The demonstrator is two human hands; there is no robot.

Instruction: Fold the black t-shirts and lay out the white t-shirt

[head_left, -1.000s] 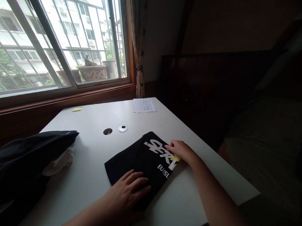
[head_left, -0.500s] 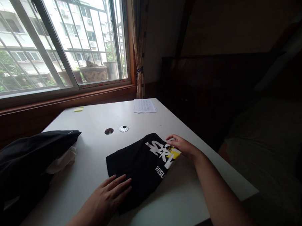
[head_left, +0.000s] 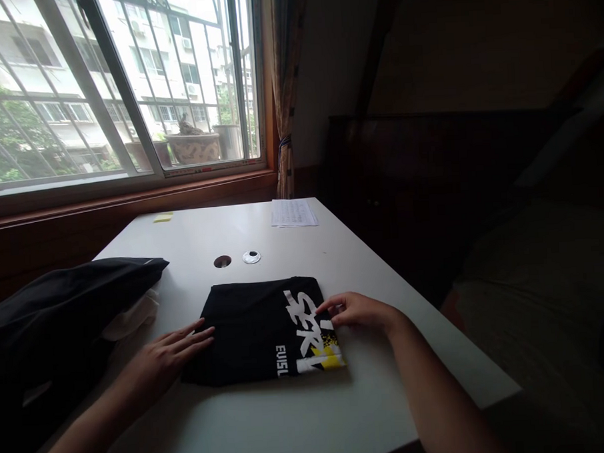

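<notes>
A single camera, worn on the person's head, looked forward and down over a white surface (head_left: 261,428) from its near side. It was close enough that both forearms (head_left: 434,394) reached in from the bottom edge and the black folded cloth (head_left: 246,332) lay just below centre. The wide view also took in, farther off, a barred window (head_left: 176,92) at upper left and a curtain (head_left: 282,94) beside it.

Papers (head_left: 294,213) and a barred window (head_left: 120,87)

Papers, covered in writing, at the far right corner of the white table (head_left: 197,231). Yellow slips (head_left: 163,217) near the far left corner. Nearer, a round hole (head_left: 222,261) with a pale disc (head_left: 248,259) just to its right. Outside, planters (head_left: 193,149), trees (head_left: 15,135) and a pale building (head_left: 149,59). Right of the window, a tied curtain (head_left: 283,107).
</notes>
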